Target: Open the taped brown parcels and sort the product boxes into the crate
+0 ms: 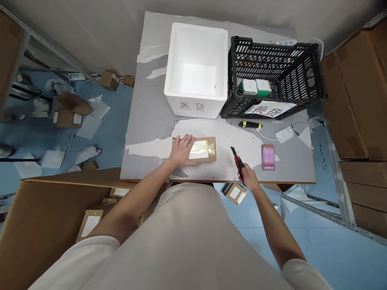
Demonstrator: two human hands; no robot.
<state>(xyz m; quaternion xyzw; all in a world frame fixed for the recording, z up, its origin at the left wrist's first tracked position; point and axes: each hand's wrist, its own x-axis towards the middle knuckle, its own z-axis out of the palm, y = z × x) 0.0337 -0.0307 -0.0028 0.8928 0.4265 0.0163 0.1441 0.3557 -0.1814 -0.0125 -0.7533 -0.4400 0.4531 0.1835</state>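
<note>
A small cardboard box (pixel 213 147) with a white label and shiny clear tape lies flat near the table's front edge. My left hand (pixel 182 152) rests on its left end, fingers spread and pressed flat. To the right, my right hand (pixel 249 178) is wrapped round a red and black utility knife (pixel 238 163), held just above the front edge. The knife's dark blade points up and to the left, apart from the box. Right of the knife, a pink, blurred rectangular item (pixel 268 158) lies on the table.
Behind the box stand a white foam box (pixel 196 102) and a black plastic crate (pixel 275 72) holding small green-and-white boxes (pixel 255 87). A yellow-black tool (pixel 250 125) lies before the crate. A large carton (pixel 45 217) with parcels stands at lower left, shelving with cartons (pixel 363 100) at right.
</note>
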